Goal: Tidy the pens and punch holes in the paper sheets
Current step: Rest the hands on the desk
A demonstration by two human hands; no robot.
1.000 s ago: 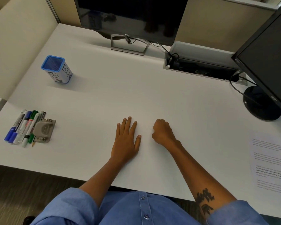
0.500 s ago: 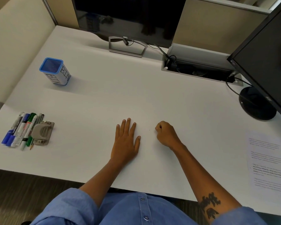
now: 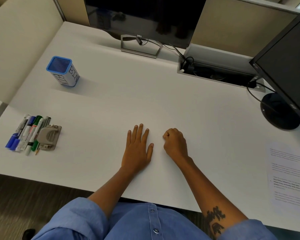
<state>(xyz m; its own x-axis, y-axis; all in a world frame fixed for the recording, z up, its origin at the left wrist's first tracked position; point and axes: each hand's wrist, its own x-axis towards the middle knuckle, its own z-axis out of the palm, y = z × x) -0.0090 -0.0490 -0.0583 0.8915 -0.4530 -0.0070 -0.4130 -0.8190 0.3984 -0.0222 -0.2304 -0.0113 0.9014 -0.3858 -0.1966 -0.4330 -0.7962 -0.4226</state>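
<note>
Several pens and markers (image 3: 27,134) lie side by side near the desk's front left edge. A grey hole punch (image 3: 48,138) rests against their right side. A blue-rimmed holder labelled BIN (image 3: 63,72) stands upright at the back left. Printed paper sheets (image 3: 288,174) lie at the front right edge. My left hand (image 3: 137,149) lies flat on the desk's middle, fingers apart, holding nothing. My right hand (image 3: 175,143) rests just to its right, curled into a loose fist with nothing in it.
A monitor on a silver stand (image 3: 140,48) is at the back. A second monitor with a round black base (image 3: 279,113) stands at the right. An open cable tray (image 3: 218,71) with cords lies between them. Beige partitions wall the desk's left and back.
Both hands stay where they were on the desk. Only the camera view has shifted slightly.
</note>
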